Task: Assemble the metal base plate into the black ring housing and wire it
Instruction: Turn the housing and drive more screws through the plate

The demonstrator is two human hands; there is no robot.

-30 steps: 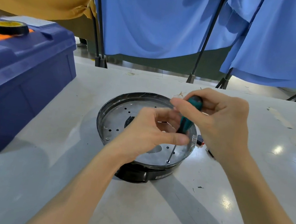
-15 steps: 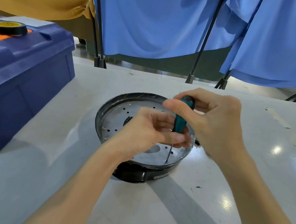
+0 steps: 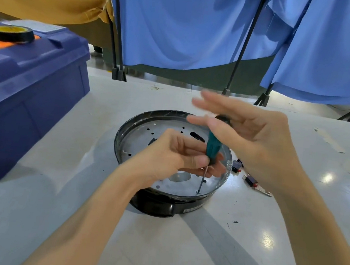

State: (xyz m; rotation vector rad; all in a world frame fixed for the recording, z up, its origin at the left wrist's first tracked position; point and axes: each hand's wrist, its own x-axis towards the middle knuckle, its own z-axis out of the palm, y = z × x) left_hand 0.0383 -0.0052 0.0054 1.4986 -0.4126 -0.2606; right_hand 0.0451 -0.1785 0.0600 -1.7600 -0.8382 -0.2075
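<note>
Since a moment ago our right hand (image 3: 254, 145) has let go of the handle; its fingers now spread wide and blurred, holding nothing, and we cannot tell whether the palm touches the cap.

On the pale glossy surface (image 3: 157, 249), a dark blue plastic toolbox (image 3: 29, 95) stands at 9 o'clock from the work. The round black ring housing (image 3: 162, 206) sits at centre, with the perforated circular metal base plate (image 3: 138, 141) seated inside its rim. We judge the housing stiff, fairly light and likely to slide on this smooth top, so we would take it by the outer wall. The plate looks thin and rigid with possibly sharp edges, best held by its rim.

Our left hand (image 3: 174, 153) pinches the teal-handled slim screwdriver (image 3: 213, 145) low on its grip, keeping it nearly upright. Its tip rests in a small silver screw (image 3: 198, 192) at 5 o'clock on the plate. That screw is tiny and easily lost.
</note>
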